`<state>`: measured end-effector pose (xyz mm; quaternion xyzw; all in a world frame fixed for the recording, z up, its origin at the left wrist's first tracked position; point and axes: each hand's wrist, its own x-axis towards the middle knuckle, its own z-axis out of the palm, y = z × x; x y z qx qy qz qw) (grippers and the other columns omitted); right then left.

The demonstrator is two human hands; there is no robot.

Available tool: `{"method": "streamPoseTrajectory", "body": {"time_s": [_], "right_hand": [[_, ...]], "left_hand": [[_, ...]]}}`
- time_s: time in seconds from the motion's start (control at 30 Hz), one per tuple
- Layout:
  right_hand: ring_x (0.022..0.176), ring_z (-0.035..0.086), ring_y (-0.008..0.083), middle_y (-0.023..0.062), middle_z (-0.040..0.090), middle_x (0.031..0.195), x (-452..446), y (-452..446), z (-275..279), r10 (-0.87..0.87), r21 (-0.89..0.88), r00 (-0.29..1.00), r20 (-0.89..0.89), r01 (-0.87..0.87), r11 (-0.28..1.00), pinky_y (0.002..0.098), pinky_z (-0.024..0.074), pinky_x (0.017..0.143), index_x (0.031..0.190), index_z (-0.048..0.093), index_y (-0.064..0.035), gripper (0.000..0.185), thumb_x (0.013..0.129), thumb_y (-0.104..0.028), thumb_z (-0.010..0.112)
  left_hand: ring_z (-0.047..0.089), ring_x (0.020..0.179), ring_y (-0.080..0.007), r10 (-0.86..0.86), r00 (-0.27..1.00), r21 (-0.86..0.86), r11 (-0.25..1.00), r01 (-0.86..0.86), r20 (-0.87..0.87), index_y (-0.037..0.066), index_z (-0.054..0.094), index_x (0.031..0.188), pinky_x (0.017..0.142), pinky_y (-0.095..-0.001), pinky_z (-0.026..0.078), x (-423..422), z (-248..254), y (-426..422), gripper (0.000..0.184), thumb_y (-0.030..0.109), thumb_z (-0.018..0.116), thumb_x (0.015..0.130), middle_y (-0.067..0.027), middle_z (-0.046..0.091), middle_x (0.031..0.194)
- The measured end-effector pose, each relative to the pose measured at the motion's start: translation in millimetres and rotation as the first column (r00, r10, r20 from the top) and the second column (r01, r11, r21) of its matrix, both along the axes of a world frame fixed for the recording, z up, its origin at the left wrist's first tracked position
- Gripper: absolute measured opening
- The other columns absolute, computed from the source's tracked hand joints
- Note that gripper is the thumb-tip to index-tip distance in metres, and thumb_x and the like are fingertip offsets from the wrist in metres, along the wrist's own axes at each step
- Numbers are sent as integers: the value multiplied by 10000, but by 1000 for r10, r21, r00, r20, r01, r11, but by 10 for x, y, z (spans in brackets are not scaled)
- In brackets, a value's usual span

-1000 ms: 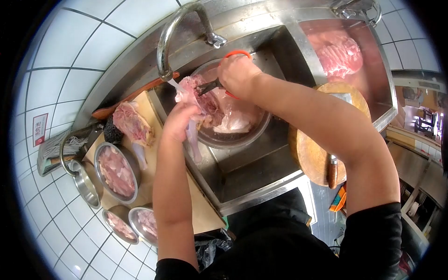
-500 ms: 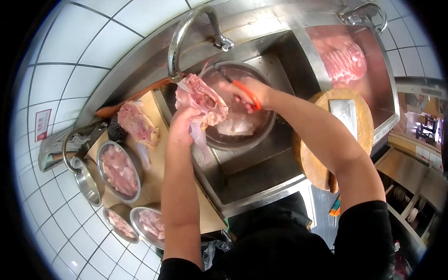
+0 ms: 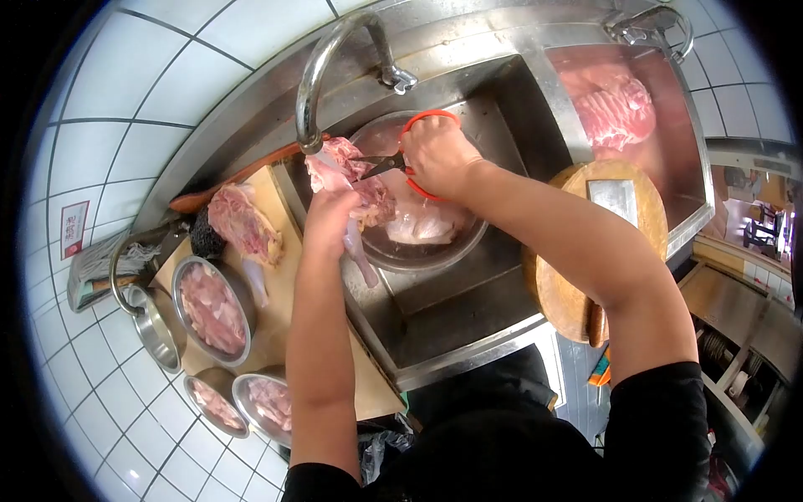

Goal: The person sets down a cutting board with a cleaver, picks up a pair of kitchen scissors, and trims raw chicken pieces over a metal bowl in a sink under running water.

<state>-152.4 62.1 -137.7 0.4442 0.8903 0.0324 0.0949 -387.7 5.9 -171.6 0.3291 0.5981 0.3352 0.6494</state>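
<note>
My left hand (image 3: 331, 216) is closed around a raw poultry carcass (image 3: 378, 203), with a leg hanging down below the fist. Kitchen scissors (image 3: 381, 165) with orange-red handles are in my right hand (image 3: 442, 157). Their blades are spread and point left at the upper part of the carcass, seemingly touching it. Both hands are over a round metal bowl (image 3: 422, 267) in the sink (image 3: 452, 322). A pale piece of meat (image 3: 422, 224) lies in the bowl's cloudy water.
Left of the sink, a board (image 3: 293, 284) bears another raw poultry piece (image 3: 242, 224) and a bowl of cut meat (image 3: 212, 306). A faucet (image 3: 314, 79) arches close above the carcass. On the right, a cleaver (image 3: 615, 201) rests on a round chopping block (image 3: 569, 284); meat (image 3: 615, 113) soaks behind.
My right hand has risen and turned, bringing the scissors' opened blades to the carcass. The carcass has shifted slightly left in my left hand.
</note>
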Motion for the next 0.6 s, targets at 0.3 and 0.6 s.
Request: {"method": "streamPoseTrajectory", "body": {"time_s": [0.3,0.6], "right_hand": [[900,676,250,115,692,966,-161,88,66,6,30,998,59,-8,1000,367,518,708,1005,670,-58,234,883,-254,633],[983,731,290,115,754,1028,-14,177,155,-173,-507,985,-10,144,850,420,581,825,991,782,-109,296,936,-340,606]], "left_hand": [[684,824,-203,-39,999,18,999,39,-18,-61,686,1009,770,-343,557,85,21,63,238,57,570,838,-110,712,952],[657,858,-190,1,1000,-64,998,-1,-5,-10,684,997,802,-331,528,85,227,-11,209,46,591,818,-68,690,930]]}}
